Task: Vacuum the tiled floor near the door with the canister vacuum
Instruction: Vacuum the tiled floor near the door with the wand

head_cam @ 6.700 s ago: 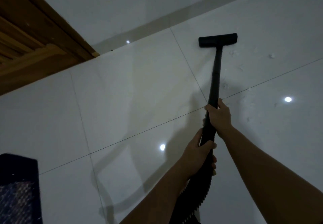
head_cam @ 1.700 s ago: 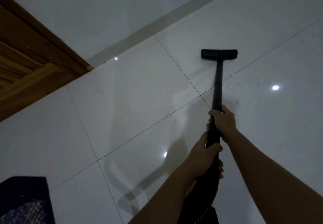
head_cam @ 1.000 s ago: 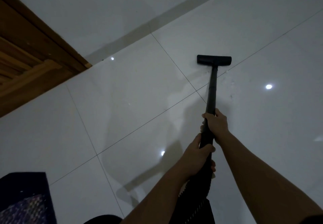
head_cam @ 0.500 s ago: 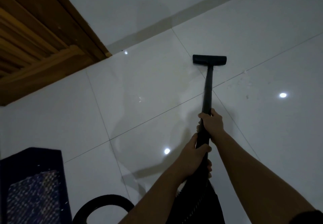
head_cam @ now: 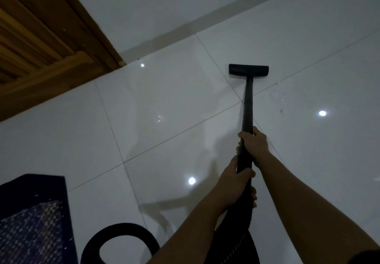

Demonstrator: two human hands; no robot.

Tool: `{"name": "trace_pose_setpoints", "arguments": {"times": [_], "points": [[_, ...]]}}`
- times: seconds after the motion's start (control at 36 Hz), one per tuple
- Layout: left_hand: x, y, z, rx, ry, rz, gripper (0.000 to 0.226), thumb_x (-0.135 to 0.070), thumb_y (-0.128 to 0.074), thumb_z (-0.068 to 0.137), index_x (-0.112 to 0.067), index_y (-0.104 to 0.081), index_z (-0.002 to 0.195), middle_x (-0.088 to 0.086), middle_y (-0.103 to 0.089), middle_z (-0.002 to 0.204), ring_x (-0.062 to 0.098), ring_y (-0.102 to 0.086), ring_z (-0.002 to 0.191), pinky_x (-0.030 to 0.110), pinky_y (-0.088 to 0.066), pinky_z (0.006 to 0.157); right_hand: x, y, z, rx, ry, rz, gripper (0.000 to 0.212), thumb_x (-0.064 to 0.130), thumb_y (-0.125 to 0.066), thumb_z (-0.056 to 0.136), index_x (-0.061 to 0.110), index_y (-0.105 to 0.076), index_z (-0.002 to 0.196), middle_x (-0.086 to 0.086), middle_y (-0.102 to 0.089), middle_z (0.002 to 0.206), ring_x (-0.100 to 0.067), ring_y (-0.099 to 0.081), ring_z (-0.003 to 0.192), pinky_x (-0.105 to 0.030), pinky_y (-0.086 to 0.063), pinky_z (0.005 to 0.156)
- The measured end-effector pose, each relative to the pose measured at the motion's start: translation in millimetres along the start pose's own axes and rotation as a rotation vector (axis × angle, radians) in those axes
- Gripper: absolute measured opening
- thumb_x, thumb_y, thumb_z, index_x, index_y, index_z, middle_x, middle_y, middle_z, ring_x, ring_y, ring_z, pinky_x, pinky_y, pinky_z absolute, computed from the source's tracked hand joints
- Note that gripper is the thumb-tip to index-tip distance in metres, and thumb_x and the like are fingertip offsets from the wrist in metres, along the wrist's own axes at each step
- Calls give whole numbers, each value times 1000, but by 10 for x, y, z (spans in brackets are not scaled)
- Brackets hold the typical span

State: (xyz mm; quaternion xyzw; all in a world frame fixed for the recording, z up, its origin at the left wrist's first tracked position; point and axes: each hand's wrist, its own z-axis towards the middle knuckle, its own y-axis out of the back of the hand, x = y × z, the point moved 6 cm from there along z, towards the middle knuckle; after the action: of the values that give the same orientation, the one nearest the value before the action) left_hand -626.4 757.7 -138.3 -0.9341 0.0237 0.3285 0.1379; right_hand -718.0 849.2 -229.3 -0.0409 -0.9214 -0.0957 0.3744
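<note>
Gripping the black wand [head_cam: 247,107], the right hand [head_cam: 255,143] sits above the left hand [head_cam: 233,185]; each grip is closed fully round the tube. The floor head [head_cam: 248,70] lies flat on the tiled floor [head_cam: 164,103], just beyond a grout crossing. Pale specks [head_cam: 277,97] lie on the tile to its right. The ribbed hose [head_cam: 123,229] loops on the floor at lower left, beside a dark patterned mat [head_cam: 30,220]. The wooden door [head_cam: 45,37] stands at upper left, well apart from the head, next to the white wall [head_cam: 164,6].
</note>
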Motion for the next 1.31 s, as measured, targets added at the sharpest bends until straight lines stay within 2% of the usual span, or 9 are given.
{"name": "trace_pose_setpoints", "arguments": {"times": [0.08, 0.22, 0.36, 0.72, 0.94, 1.31], "points": [[10, -99, 46, 15, 9, 8, 49, -9, -47, 96, -17, -34, 143, 6, -51, 67, 3, -53, 37, 14, -43, 39, -5, 119, 17, -13, -5, 19, 29, 4, -59, 89, 3, -54, 117, -12, -53, 68, -21, -53, 50, -32, -48, 50], [41, -254, 145, 50, 34, -4, 50, -11, -48, 95, -19, -33, 142, 9, -53, 66, 10, -54, 41, 23, -48, 41, -13, 321, 80, -39, -3, 31, 29, 4, -59, 88, 3, -54, 116, -12, -54, 69, -21, -53, 52, -33, -48, 52], [43, -449, 285, 61, 46, -2, 50, -11, -49, 94, -21, -35, 141, 8, -52, 67, 12, -55, 44, 24, -48, 42, 11, 558, 158, -61, 5, 37, 25, 4, -58, 88, 2, -54, 113, -11, -54, 69, -21, -53, 52, -32, -48, 51], [-46, -1002, 714, 112, 75, 24, 51, -10, -49, 94, -22, -36, 141, 8, -52, 70, 16, -56, 48, 25, -48, 43, 114, 1227, 461, -138, 3, 39, 34, 6, -59, 88, 2, -53, 120, -13, -57, 77, -22, -56, 57, -35, -51, 57], [-86, -1256, 777, 164, 92, 68, 47, -10, -48, 95, -18, -35, 140, 11, -52, 65, 13, -54, 39, 25, -47, 39, 111, 1538, 491, -166, -18, 88, 35, 5, -58, 89, 2, -51, 123, -12, -54, 77, -20, -54, 50, -30, -48, 49], [205, -1343, 559, 179, 107, 128, 49, -8, -48, 95, -17, -35, 141, 10, -52, 64, 11, -54, 38, 22, -47, 38, -231, 1672, 194, -202, -36, 160, 32, 4, -58, 88, 2, -52, 120, -11, -52, 69, -21, -53, 49, -32, -48, 50]]}}
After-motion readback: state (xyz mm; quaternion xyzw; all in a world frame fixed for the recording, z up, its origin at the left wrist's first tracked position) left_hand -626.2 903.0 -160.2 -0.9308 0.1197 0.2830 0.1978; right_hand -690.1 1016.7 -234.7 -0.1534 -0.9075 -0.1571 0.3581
